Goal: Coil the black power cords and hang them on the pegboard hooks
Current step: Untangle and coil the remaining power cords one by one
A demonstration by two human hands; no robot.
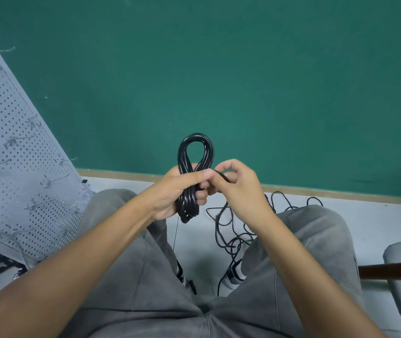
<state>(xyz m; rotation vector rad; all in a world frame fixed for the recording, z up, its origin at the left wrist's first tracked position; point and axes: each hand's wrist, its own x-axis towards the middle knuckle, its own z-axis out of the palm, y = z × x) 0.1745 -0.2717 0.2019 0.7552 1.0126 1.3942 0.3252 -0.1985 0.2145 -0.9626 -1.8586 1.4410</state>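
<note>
- The coiled power cord (195, 152) sits upright in your grip in front of the green wall (219, 69), its top loop rising clear above your fingers and its lower bend poking out below your palm.
- Your left hand (180, 191) is wrapped around the middle of that bundle, with the thumb laid across the front of the strands and the fingers curled round from behind.
- Your right hand (238, 186) is just beside the coil on its right, touching your left fingers; it pinches the cord's free end (221, 175) between thumb and forefinger, and the other fingers are curled in.
- A thin black strand (176, 230) hangs straight down from the bottom of the coil, between your knees.
- Below the coil and to its right, more loose black cords (238, 230) lie tangled on the pale floor (365, 220), running past your right knee towards the foot of the wall.
- The grey pegboard (16, 147) leans well to the left of the coil, with several wire hooks (59, 178) sticking out of it.
- A dark tangle (2, 263) lies on the floor at the pegboard's lower edge; you cannot tell from here what it is.
- Your grey trousers (146, 276) fill the view beneath the coil.
</note>
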